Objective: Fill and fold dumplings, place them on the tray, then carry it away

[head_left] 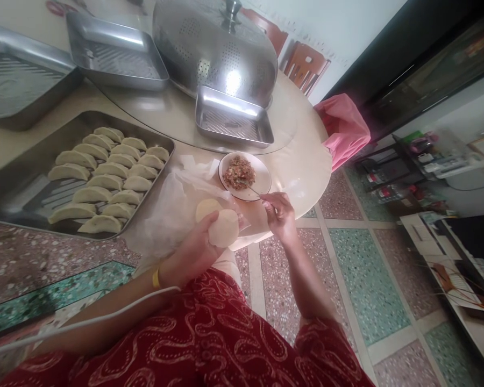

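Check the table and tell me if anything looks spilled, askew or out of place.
Nothing stands out. The dumplings lie in neat rows in their tray, and the filling sits inside its plate. The left hand holds a flat wrapper; the right hand holds a utensil at the plate.

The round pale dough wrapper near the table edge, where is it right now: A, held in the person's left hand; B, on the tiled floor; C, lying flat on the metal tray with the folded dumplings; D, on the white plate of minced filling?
A: the round pale dough wrapper rests on the fingers of the left hand, in front of the round table's edge, apart from the tray and plate.
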`<state>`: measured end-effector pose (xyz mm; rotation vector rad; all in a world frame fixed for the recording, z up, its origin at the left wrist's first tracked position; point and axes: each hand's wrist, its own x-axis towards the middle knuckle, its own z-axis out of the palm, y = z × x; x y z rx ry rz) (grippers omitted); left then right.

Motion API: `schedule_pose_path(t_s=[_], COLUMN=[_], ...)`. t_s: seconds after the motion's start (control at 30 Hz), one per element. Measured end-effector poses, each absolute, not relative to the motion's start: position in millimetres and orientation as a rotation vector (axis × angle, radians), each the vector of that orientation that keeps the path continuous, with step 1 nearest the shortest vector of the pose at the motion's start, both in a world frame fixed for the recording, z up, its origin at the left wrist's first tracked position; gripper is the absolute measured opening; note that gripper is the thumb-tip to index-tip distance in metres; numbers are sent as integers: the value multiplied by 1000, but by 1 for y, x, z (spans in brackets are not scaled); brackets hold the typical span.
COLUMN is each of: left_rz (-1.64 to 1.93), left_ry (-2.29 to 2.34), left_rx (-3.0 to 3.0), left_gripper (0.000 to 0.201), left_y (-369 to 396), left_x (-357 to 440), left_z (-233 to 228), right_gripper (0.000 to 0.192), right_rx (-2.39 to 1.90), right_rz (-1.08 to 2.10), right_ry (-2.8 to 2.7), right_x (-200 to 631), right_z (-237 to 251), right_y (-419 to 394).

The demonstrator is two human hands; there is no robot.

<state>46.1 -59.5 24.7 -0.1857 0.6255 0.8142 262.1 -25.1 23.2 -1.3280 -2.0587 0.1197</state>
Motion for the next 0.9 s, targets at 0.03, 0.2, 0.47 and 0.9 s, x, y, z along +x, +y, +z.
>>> schedule_pose_path(t_s=[0.03, 0.2, 0.47, 0.9], left_rz=[820, 820, 806, 791], left_ry=[623, 648, 630, 591], left_rx=[-178, -179, -195, -143], left_gripper=[42, 41, 40, 38], left_y=[-59, -58, -59, -60], left_x=[46, 46, 47, 46], left_z=[25, 27, 24, 17], right_gripper=[19, 19, 21, 21], right_rx=[-1333, -1343, -1276, -1440], right_rz=[135, 193, 180, 110], right_ry=[-2056, -2081, -2171, -2120], right_x=[262, 265, 261, 283], right_z=[23, 33, 54, 65], right_y=[-26, -34, -35, -33])
